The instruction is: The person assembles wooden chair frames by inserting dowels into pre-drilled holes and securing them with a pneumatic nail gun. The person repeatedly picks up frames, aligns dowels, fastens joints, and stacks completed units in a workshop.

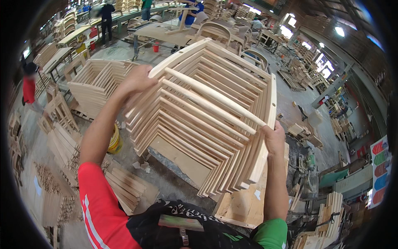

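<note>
A tall stack of pale wooden chair frames [232, 137] stands in front of me, each with curved side rails and a rounded crossbar. The top wooden frame [215, 98] lies across the pile, its crossbar running from my left side down to my right. My left hand [141, 79] grips its left rail near the crossbar's end, fingers wrapped round the wood. On the other side my right hand [274, 139] is closed on the right rail, just beside the crossbar's right end. Fingertips of both hands are partly hidden. Whether this frame touches the one below, I cannot tell.
Another stack of frames [89, 89] stands at the left, near a yellow bucket [115, 141]. Bundled wooden strips [126, 186] lie at lower left. A plywood board [240, 207] is by my right forearm. A person in red [29, 89] is far left; others work at the back.
</note>
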Tool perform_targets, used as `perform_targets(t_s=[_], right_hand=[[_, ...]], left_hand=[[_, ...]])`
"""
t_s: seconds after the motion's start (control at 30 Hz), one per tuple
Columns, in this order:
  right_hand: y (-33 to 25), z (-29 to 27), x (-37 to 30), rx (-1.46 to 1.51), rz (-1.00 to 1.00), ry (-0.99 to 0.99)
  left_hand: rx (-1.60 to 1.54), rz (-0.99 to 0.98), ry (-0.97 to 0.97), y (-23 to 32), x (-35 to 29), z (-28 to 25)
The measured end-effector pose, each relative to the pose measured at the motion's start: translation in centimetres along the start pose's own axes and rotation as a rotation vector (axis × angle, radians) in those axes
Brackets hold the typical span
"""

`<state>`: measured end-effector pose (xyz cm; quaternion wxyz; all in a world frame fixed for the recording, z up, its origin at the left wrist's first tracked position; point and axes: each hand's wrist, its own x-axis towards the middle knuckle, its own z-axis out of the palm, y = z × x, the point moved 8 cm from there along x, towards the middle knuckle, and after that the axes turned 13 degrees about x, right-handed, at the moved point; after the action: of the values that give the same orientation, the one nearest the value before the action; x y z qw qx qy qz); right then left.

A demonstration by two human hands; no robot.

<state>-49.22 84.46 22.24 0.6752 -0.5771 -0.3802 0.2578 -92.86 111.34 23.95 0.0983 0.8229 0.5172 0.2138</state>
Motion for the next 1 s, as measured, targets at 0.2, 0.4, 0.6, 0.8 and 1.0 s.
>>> perform_targets(t_s=[0.2, 0.4, 0.6, 0.8, 1.0], right_hand=[[2.0, -3.4, 2.2, -0.047, -0.014, -0.116], [2.5, -3.8, 2.9, 0.046, -0.01, -0.22], [2.7, -2.2, 0.1, 0.251, 0.033, -0.193], [1.4, -1.7, -8.2, 0.128, 0.02, -0.099], [0.3, 2.4, -10.6, 0.112, 0.051, 0.004]], left_hand=[[0.061, -0.008, 0.011, 0.4, 0.5, 0.5], [-0.004, -0.003, -0.051, 1.2, -0.7, 0.0], [-0.211, 0.087, 0.019, -1.2, -4.5, -1.5], [-0.739, -0.077, 0.232, -3.8, -13.6, 1.1], [-0.912, -0.149, 0.603, -4.5, -16.9, 4.1]])
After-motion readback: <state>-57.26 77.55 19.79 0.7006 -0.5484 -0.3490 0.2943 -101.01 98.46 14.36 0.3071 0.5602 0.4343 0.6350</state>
